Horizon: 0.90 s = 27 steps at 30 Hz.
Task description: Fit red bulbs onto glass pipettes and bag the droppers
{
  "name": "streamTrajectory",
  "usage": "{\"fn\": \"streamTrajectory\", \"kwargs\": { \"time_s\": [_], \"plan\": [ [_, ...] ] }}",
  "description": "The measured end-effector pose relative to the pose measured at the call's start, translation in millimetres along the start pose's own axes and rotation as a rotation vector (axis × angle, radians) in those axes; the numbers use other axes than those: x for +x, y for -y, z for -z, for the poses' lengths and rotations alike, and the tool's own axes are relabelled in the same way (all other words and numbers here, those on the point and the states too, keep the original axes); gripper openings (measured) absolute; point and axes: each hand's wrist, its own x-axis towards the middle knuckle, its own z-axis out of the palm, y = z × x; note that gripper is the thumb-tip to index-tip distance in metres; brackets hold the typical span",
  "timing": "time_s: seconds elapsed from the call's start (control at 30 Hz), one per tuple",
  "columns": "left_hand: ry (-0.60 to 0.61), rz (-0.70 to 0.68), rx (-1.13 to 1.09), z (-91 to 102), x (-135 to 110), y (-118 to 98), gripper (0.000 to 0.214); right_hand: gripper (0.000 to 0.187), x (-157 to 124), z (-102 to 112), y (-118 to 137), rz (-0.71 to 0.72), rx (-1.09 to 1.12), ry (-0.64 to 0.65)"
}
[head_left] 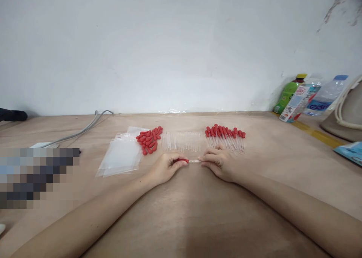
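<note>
My left hand (167, 166) is closed around a red rubber bulb (184, 160), whose open end points right. A thin clear glass dropper tube (194, 161) meets that end, and my right hand (219, 163) pinches the tube's other end between thumb and fingers. Whether the tube sits inside the bulb is too small to tell. Beyond my hands lie a row of loose clear tubes (183, 140) and, to their left, a pile of red bulbs (149, 139). Behind my right hand, several droppers with red bulbs fitted (224, 133) lie side by side.
Clear zip bags (121, 156) lie left of the bulb pile. A grey cable (82, 131) runs along the left side. At the back right stand a green bottle (289, 94), a carton (296, 103) and a clear bottle (325, 99) against the wall, near yellow tape (313, 134).
</note>
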Motion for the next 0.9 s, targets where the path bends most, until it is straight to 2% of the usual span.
{"fn": "streamTrajectory", "kwargs": {
  "time_s": [0.2, 0.37, 0.53, 0.9],
  "plan": [
    [0.039, -0.013, 0.039, -1.3, -1.4, -2.3, 0.017, 0.021, -0.8, 1.8, 5.0, 0.002, -0.096, -0.006],
    [0.026, 0.056, 0.015, -3.3, -2.2, -0.5, 0.02, 0.025, -1.0, -0.7, 12.0, -0.017, -0.102, -0.034],
    [-0.02, 0.106, -0.001, -4.5, -2.1, 3.5, 0.043, 0.028, 0.6, -0.5, 14.7, -0.028, -0.122, -0.016],
    [-0.036, 0.158, -0.2, -8.9, -2.3, 2.5, 0.049, 0.027, -0.6, -1.9, 11.9, -0.039, -0.112, -0.02]
  ]
}}
